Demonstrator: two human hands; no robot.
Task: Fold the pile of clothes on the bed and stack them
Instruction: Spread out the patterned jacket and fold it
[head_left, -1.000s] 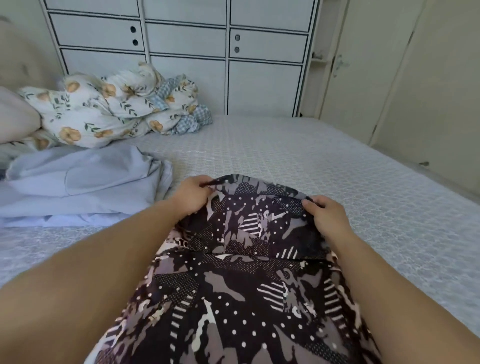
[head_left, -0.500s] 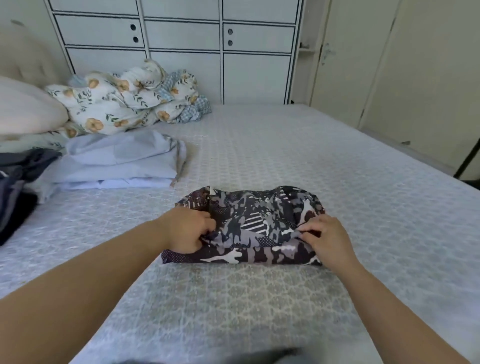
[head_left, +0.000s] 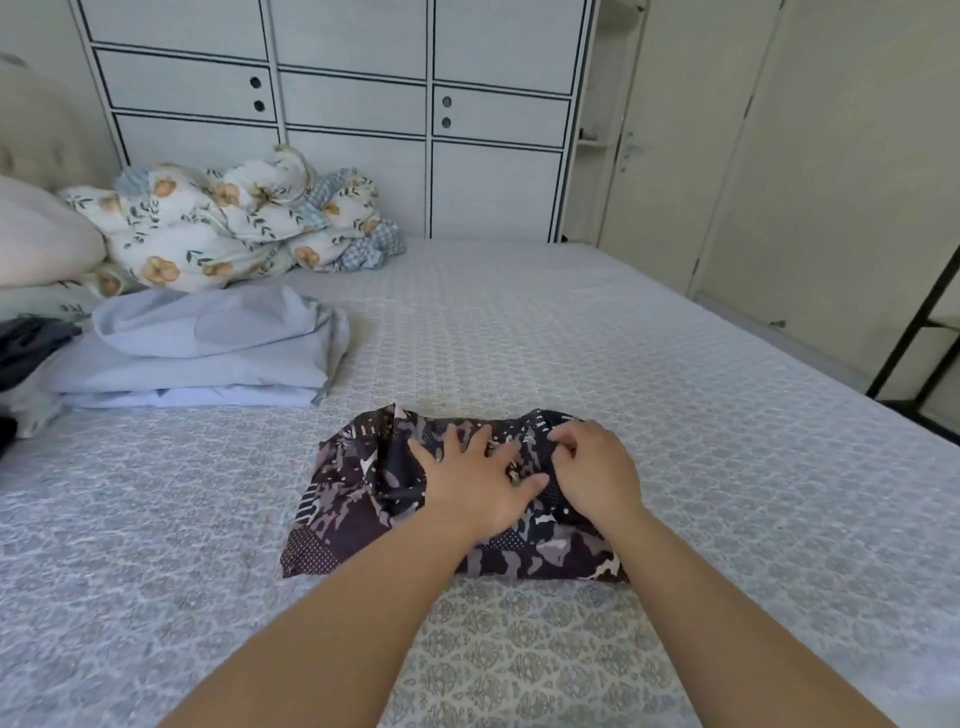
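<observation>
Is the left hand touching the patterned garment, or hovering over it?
Touching. The head view shows the left hand lying flat with fingers spread on the folded patterned garment, no gap beneath the palm.

A folded garment (head_left: 363, 499) lies on the bed (head_left: 675, 415) in front of the person, both hands on it. Behind it to the left sits a folded stack (head_left: 208, 353), with a bundled quilt (head_left: 234, 228) farther back before the cabinet (head_left: 353, 104).

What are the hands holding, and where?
The right hand pinches the patterned garment near its far right edge. The left hand just presses flat on its middle.
</observation>
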